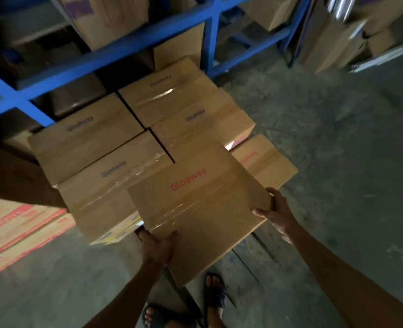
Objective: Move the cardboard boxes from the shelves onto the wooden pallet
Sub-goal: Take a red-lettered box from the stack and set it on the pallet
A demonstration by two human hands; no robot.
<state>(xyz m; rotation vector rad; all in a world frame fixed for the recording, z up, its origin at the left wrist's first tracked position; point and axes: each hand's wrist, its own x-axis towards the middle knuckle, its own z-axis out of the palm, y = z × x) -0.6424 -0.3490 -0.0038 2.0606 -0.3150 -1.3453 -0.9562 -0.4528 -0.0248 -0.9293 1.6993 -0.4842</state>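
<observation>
Two hands held one cardboard box (200, 209) out in front of the person. The left hand (159, 247) gripped the near edge of the box, with its fingers (146, 234) curled under the edge and the thumb lying on top. The right hand (278, 214) gripped the right corner, thumb on the top and fingers wrapped round the side. The box had red letters on its taped lid. It sat tilted, partly over the stack and partly sticking out toward the person.

Four more boxes lay side by side in a square behind it, all taped shut and with blue letters. They were the back-left box (82, 136), the back-right box (167, 95), the front-left box (105, 190) and the front-right box (195, 129). A lower box (264, 159) with red letters lay to the right of them, just beside the held box. Dark slats of the wooden pallet (257, 247) showed under the held box, near the floor.

Blue shelves (134, 43) stood behind the stack, and some boxes sat on them in the dark. Flat cartons (18, 230) with red print lay on the floor at the left. The floor (337, 150) was grey concrete. The person's feet in dark sandals (214, 294) stood at the bottom, close to the pallet.
</observation>
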